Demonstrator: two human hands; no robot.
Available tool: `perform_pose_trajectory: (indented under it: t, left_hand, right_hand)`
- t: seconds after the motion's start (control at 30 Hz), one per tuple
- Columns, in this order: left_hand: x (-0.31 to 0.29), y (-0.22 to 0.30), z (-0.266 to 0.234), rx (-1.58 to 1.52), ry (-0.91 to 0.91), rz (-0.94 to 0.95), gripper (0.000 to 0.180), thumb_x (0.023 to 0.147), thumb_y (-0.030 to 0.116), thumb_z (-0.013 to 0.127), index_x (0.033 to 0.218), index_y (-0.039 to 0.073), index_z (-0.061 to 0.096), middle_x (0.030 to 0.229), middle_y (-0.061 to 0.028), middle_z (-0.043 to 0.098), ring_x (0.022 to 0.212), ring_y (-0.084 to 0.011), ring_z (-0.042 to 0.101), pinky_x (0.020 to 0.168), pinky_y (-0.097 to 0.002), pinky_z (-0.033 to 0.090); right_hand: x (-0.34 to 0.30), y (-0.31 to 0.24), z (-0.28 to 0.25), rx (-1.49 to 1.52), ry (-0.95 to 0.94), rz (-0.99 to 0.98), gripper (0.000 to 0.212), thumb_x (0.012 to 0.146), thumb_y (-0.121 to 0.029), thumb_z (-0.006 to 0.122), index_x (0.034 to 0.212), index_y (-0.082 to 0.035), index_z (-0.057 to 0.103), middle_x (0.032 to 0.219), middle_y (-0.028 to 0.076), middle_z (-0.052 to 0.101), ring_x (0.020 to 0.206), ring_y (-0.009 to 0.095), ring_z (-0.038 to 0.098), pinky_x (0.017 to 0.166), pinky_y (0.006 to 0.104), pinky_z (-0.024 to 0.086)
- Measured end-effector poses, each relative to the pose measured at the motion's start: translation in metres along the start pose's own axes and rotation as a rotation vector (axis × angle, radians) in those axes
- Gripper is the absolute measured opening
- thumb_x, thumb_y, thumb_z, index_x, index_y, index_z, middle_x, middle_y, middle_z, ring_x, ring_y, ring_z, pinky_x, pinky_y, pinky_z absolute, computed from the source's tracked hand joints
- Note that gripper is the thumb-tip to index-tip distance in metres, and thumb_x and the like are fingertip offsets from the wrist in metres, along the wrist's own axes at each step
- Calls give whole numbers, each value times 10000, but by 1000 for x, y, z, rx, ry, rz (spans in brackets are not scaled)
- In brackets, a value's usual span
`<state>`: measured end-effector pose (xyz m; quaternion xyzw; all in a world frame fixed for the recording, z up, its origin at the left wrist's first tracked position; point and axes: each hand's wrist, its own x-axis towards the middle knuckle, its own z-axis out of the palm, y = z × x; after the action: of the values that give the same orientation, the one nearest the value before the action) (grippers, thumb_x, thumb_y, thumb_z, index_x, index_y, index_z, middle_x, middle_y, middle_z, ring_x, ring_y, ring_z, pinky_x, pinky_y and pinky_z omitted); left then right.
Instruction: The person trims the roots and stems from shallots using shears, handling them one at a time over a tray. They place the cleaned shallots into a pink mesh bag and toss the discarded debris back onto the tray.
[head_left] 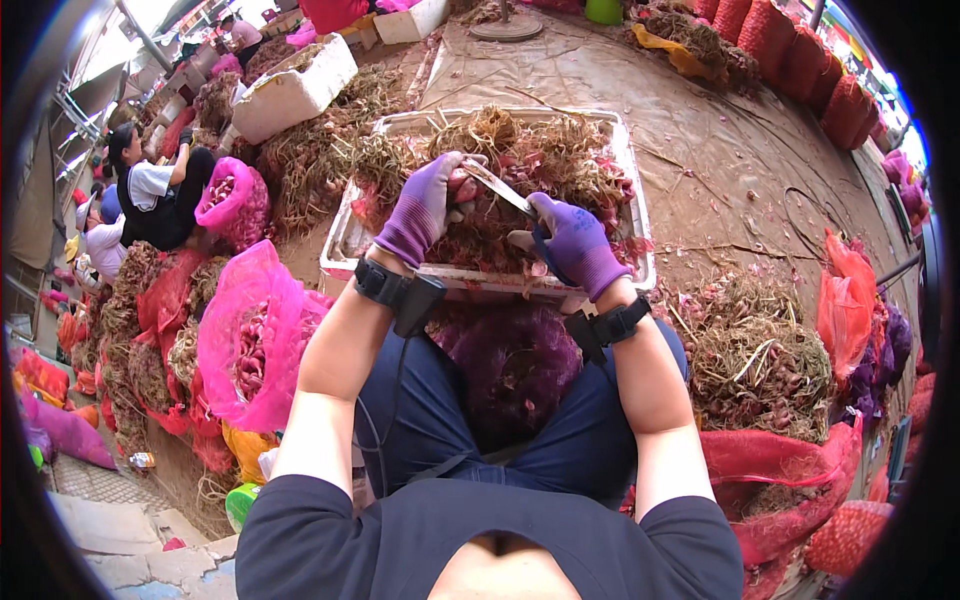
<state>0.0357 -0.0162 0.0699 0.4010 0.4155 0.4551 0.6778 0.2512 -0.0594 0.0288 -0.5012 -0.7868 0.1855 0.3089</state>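
Purple-and-grey work gloves cover both my hands, which are raised over a white foam box [345, 245] heaped with dry stalks and roots [490, 130] and reddish skins. My left hand [428, 200] is closed round reddish-pink shallot bulbs [461, 187], partly hidden by its fingers. To its right, my right hand [572, 238] grips a pair of scissors [497, 187]. Their metal blades point up and left to the bulbs; a dark blue handle shows below my fingers. Whether the blades touch a stem is too small to tell.
An open pink mesh sack [255, 345] of shallots stands at my left, a purple mesh sack [510, 370] between my knees. Dried shallot bunches [755, 365] lie at my right above a red net sack [780, 480]. Another person [155, 185] sits far left near a foam box [295, 90].
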Motion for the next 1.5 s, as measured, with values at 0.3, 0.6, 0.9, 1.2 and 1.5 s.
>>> perform_pose_trajectory:
  t: [0.3,0.6,0.9,1.2,1.5]
  left_hand:
    - [19,-9,-5,-178,5,63,269,980,288,469,981,61,612,708,-3,556,657,-110,551,647,-265,533]
    - [16,-14,7,-5,158,187,331,982,347,440,1036,84,634,693,22,550,568,-84,500,499,-230,436]
    - [15,-34,25,210,296,595,296,1029,269,397,1099,60,595,821,36,564,628,-12,482,568,-167,442]
    - [5,-19,34,-82,196,357,284,1013,286,420,900,56,542,672,6,508,566,-94,465,517,-253,418]
    - [20,-22,-3,-346,-25,75,437,987,413,454,932,24,646,648,1,571,554,-120,489,476,-234,406]
  right_hand:
    - [0,-4,22,99,69,8,505,760,-414,754,1068,-80,536,888,174,627,873,390,616,742,459,488]
    - [1,-7,17,46,94,29,580,738,-491,757,1073,-74,531,936,184,624,925,384,608,755,452,481]
    - [1,-9,21,73,107,84,511,762,-485,743,996,-87,524,799,149,600,788,369,610,687,462,470]
    - [0,-6,27,93,269,75,494,768,-492,743,946,-88,521,721,115,634,664,389,627,591,464,473]
    - [5,1,11,-95,315,-30,537,730,-521,752,939,-70,550,778,152,601,787,357,598,691,450,462]
